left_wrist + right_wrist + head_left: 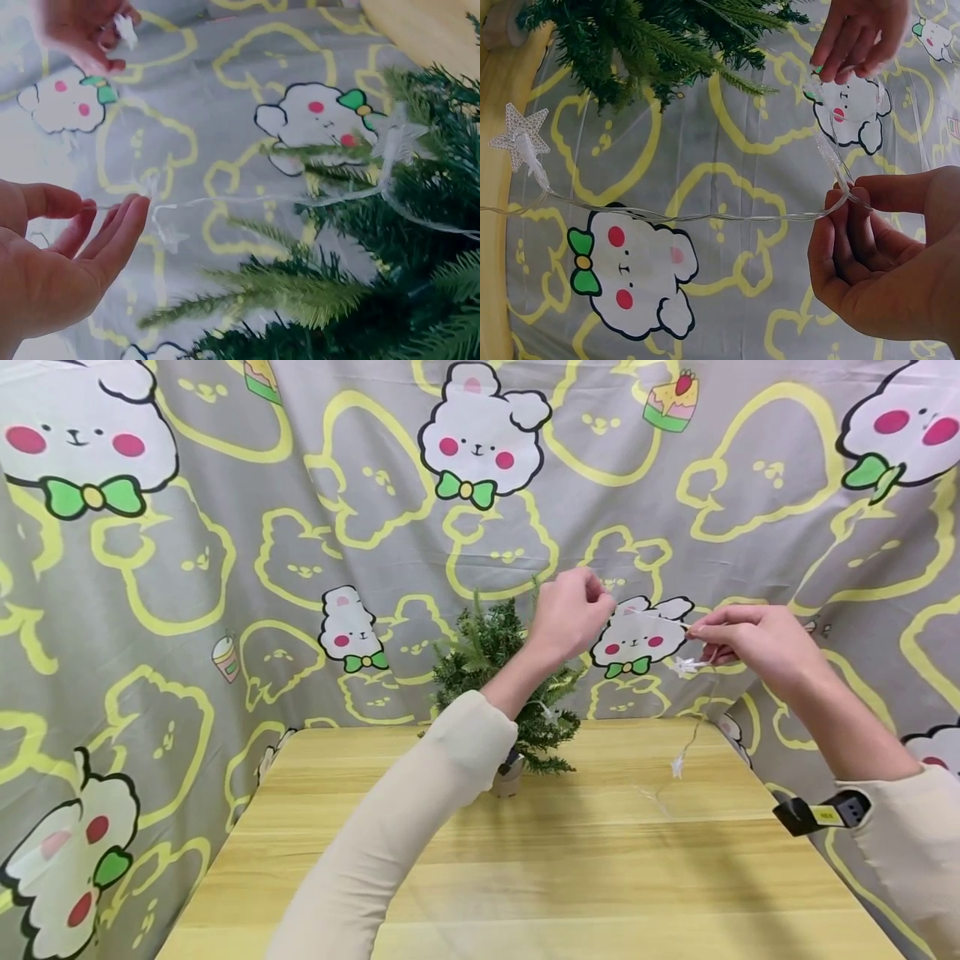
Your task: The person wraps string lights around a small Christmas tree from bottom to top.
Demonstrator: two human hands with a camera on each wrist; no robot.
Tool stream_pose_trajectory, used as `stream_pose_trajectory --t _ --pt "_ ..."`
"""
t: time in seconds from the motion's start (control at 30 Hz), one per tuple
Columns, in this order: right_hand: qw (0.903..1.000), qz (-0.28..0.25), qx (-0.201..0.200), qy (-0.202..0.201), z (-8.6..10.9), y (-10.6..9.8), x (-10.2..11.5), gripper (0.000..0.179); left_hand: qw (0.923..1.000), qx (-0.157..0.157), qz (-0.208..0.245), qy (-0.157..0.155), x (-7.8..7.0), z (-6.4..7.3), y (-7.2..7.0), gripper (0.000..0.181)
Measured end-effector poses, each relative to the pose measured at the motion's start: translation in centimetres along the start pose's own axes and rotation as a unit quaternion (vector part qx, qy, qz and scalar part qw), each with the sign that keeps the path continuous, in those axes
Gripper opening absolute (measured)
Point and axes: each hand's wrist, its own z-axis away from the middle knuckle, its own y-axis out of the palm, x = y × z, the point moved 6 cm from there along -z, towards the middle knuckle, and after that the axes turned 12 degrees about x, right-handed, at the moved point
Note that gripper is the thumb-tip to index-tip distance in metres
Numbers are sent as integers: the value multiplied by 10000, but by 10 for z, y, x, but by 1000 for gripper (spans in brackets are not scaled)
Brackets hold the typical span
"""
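A small green artificial Christmas tree (480, 647) stands on the table, partly hidden behind the left forearm. My left hand (567, 610), just right of the treetop, pinches the clear cord of a star string light (262, 199) between thumb and finger. From there the cord runs to the tree, where a clear star (397, 142) lies against the branches. To the right, my right hand (757, 643) pinches the same cord, with a star (686, 667) by its fingers. Below it the loose cord hangs down, carrying another star (517, 139).
The wooden table (600, 877) spreads below both hands. Behind and beside it hangs a grey curtain (375, 560) with a cartoon print. A black strap device (821, 814) sits on the right wrist. The tree's round base (507, 783) rests on the tabletop.
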Motion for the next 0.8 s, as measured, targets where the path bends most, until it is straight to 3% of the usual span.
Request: stream_pose_trajectory --t 0.17,0.27,0.47,0.63,0.8 --pt "10000 -22 -28 -9 0 0 -3 29 9996 167 -223 -54 -3 -6 17 7" --pt "10000 -74 -8 -15 -1 1 -5 28 9993 204 -268 -176 2 -11 28 9" --pt "10000 -5 12 28 -1 3 -10 45 9983 187 -400 -375 15 -18 43 18" --pt "9999 133 2 52 2 3 -12 50 9974 -141 -421 -566 26 -18 43 12" --pt "9999 124 -27 27 4 1 -12 49 9965 -374 -517 -537 29 -18 36 9"
